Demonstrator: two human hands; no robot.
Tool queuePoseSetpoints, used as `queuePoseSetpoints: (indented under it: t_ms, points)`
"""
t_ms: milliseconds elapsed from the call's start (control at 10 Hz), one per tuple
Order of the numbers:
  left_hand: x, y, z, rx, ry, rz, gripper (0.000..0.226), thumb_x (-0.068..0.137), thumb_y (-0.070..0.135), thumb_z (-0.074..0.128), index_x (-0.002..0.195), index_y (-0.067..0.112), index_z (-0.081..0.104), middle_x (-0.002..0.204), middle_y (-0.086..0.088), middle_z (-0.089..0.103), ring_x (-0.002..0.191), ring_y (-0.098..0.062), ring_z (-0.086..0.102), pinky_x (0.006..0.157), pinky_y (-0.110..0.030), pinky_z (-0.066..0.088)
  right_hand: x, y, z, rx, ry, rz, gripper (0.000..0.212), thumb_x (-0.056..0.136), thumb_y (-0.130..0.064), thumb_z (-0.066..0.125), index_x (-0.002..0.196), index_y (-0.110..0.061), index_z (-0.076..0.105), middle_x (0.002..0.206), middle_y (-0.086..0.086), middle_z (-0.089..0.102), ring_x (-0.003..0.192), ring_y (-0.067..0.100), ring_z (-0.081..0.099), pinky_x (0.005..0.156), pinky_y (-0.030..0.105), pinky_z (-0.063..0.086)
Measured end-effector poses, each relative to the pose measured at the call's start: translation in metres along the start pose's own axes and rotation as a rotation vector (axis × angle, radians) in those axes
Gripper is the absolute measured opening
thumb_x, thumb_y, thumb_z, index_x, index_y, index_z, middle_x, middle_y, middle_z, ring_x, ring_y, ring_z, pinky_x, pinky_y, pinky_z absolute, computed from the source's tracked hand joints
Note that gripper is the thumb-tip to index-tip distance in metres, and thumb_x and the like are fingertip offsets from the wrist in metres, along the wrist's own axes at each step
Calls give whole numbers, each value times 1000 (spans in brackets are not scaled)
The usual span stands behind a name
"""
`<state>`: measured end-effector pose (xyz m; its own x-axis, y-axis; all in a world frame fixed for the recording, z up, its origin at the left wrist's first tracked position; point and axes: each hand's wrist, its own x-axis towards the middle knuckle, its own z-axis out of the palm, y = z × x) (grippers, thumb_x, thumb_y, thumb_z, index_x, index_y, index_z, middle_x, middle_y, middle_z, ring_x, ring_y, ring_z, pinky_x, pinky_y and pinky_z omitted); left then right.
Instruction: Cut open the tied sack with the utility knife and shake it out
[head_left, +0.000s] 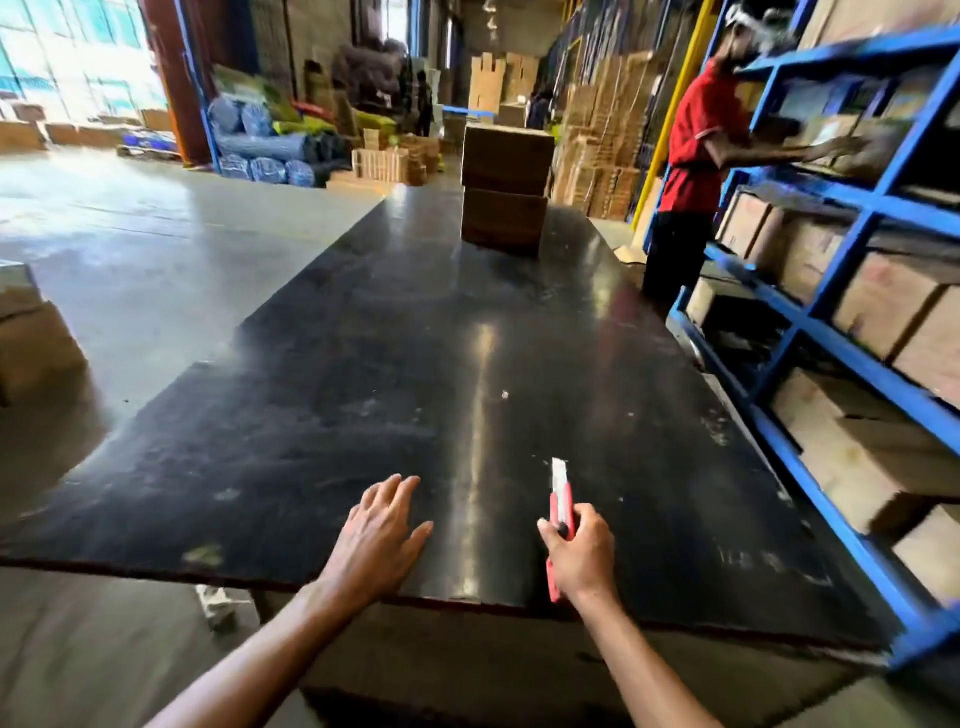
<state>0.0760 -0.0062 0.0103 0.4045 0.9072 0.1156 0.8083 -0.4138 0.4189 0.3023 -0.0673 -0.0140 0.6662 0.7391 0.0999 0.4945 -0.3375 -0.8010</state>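
My right hand grips a red utility knife over the near edge of a long black table, its pale blade end pointing away from me. To its left, my left hand lies flat on the tabletop with fingers spread and holds nothing. No tied sack shows on the table.
Two stacked cardboard boxes stand at the table's far end. Blue shelving full of boxes runs along the right side, where a person in a red shirt reaches into a shelf. A box sits on the floor at left.
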Motion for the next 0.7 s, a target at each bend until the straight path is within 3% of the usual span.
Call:
queuePoseSetpoints:
  t_ms: [100, 200, 300, 400, 600, 700]
  points:
    - [45, -18, 14, 44, -81, 3, 65, 94, 45, 46, 149, 16, 25, 157, -6, 27, 145, -22, 20, 114, -33, 23, 25, 1, 26, -119, -61, 78, 26, 78, -23, 70, 85, -1, 57, 87, 8, 49, 83, 28, 56, 68, 33, 43]
    - [79, -33, 29, 104, -168, 9, 69, 94, 47, 43, 150, 16, 20, 160, -11, 19, 148, -25, 12, 118, -36, 16, 42, 2, 44, -243, -115, 121, 31, 78, -28, 69, 85, -1, 57, 90, 13, 55, 86, 30, 58, 64, 29, 38]
    - [98, -42, 45, 171, -259, 18, 74, 93, 54, 35, 152, 16, 13, 161, -14, 8, 149, -28, 4, 120, -38, 8, 56, 4, 58, -390, -160, 135, 36, 78, -38, 66, 87, -4, 58, 96, 13, 61, 91, 33, 61, 70, 35, 46]
    - [108, -51, 63, 190, -289, 37, 93, 75, 65, 5, 153, 15, 9, 161, -16, 2, 149, -29, -2, 120, -41, 2, 68, 5, 67, -501, -211, 109, 38, 80, -42, 62, 95, -7, 58, 101, 11, 61, 95, 32, 62, 72, 35, 48]
    - [109, -63, 91, 184, -388, 5, 109, 67, 79, -20, 153, 17, 7, 161, -18, -4, 147, -29, -12, 119, -46, -4, 73, 11, 73, -500, -218, 45, 31, 83, -39, 62, 83, -9, 55, 94, 8, 53, 79, 27, 63, 64, 35, 51]
    - [110, -63, 88, 174, -430, -1, 100, 70, 74, -4, 153, 19, 11, 161, -17, -2, 149, -30, -7, 119, -45, 0, 70, 18, 70, -490, -220, 47, 37, 81, -48, 60, 75, -14, 49, 88, 2, 48, 71, 24, 60, 59, 35, 51]
